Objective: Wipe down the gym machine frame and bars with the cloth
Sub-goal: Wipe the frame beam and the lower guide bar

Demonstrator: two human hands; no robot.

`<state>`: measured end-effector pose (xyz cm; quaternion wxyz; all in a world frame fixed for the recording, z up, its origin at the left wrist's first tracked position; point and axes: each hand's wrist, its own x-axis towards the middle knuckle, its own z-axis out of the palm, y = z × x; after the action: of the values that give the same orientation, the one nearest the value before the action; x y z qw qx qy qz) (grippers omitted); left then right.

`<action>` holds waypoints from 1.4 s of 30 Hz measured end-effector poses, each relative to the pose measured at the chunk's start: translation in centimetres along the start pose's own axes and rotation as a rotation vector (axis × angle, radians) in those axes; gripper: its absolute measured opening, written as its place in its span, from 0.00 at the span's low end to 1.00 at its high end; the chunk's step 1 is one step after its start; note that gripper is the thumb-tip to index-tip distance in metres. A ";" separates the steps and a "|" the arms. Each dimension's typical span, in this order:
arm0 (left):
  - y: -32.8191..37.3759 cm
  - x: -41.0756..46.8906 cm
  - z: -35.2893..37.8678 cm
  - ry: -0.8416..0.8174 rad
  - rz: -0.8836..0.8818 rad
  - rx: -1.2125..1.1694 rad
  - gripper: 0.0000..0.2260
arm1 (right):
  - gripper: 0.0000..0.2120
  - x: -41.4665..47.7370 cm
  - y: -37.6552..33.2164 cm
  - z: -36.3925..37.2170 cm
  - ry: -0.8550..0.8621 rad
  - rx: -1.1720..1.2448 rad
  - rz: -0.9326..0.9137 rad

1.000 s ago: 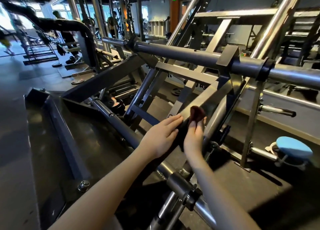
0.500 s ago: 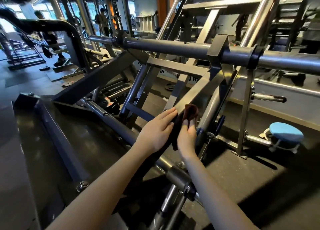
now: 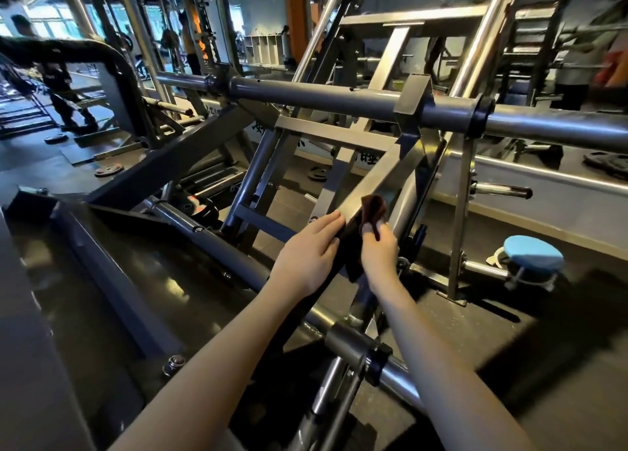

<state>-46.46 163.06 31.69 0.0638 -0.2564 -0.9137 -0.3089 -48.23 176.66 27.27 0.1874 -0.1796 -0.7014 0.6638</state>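
A grey steel gym machine fills the view, with a thick horizontal bar (image 3: 339, 99) across the top and a slanted flat frame bar (image 3: 377, 175) below it. A dark brown cloth (image 3: 372, 207) lies wrapped over the lower end of that slanted bar. My right hand (image 3: 379, 253) pinches the cloth against the bar. My left hand (image 3: 311, 250) lies flat on the left side of the same bar, fingers straight, touching the cloth's edge. The cloth's lower part hangs dark between my two hands.
A dark footplate (image 3: 102, 280) slopes at the lower left. A round blue pad (image 3: 533, 251) sits on a peg at the right. Weight plates (image 3: 108, 170) lie on the floor behind. People stand in the far left background (image 3: 57, 76).
Both hands stay on the slanted bar with the cloth. They slid slightly down it, then back up, and my view shifted a little.
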 end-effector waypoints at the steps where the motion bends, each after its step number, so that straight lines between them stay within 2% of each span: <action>1: 0.0 0.0 0.1 0.003 0.004 0.009 0.21 | 0.15 0.1 0.0 -0.7 -0.026 -0.043 -0.028; 4: 0.2 -0.2 -0.1 0.031 0.054 0.055 0.21 | 0.16 -1.5 1.6 -2.4 -0.123 -0.203 -0.054; 7: 0.3 -0.2 0.0 0.051 0.094 0.187 0.21 | 0.19 -2.5 3.5 -4.2 -0.005 -0.234 0.029; 10: 0.6 -0.5 0.5 0.090 0.188 0.335 0.21 | 0.14 -2.0 4.1 -6.4 0.116 -0.258 0.010; 13: 1.8 -0.7 2.3 0.126 0.273 0.320 0.22 | 0.11 0.0 3.4 -8.2 0.157 -0.301 -0.012; 16: 3.0 0.1 5.6 0.038 0.339 0.288 0.23 | 0.12 3.1 3.1 -9.9 0.153 -0.324 -0.034; 18: 3.4 1.6 8.0 -0.066 0.285 0.221 0.23 | 0.12 5.4 3.3 -10.9 0.138 -0.350 -0.039; 22: 3.0 7.0 13.3 -0.227 -0.023 0.002 0.20 | 0.12 10.3 3.7 -11.8 0.058 -0.459 -0.086; 25: 1.2 11.1 16.9 -0.160 -0.220 0.058 0.23 | 0.14 13.8 4.4 -11.3 -0.007 -0.551 -0.089; 29: -0.9 14.0 20.5 -0.231 -0.303 0.052 0.24 | 0.14 18.1 5.9 -10.9 -0.072 -0.744 -0.365; 32: -2.7 14.9 23.3 -0.282 -0.328 0.010 0.25 | 0.14 21.4 7.3 -10.2 -0.048 -0.887 -0.563; 36: -3.8 14.7 25.9 -0.172 -0.271 0.010 0.24 | 0.11 22.8 10.7 -9.1 -0.099 -1.101 -0.864; 39: -4.1 14.4 26.5 -0.086 -0.227 0.039 0.24 | 0.17 23.9 12.0 -9.4 -0.275 -1.297 -1.087; 40: -4.2 14.4 26.6 -0.081 -0.215 0.048 0.25 | 0.19 25.1 11.8 -9.3 -0.327 -1.375 -1.108; 42: -4.4 14.3 26.9 -0.088 -0.222 0.032 0.25 | 0.17 28.2 11.0 -8.2 -0.342 -1.433 -0.998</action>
<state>-59.83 182.30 11.74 -0.0067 -0.1656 -0.9432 -0.2878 -68.53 198.47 17.38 0.1899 0.1744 -0.9632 -0.0757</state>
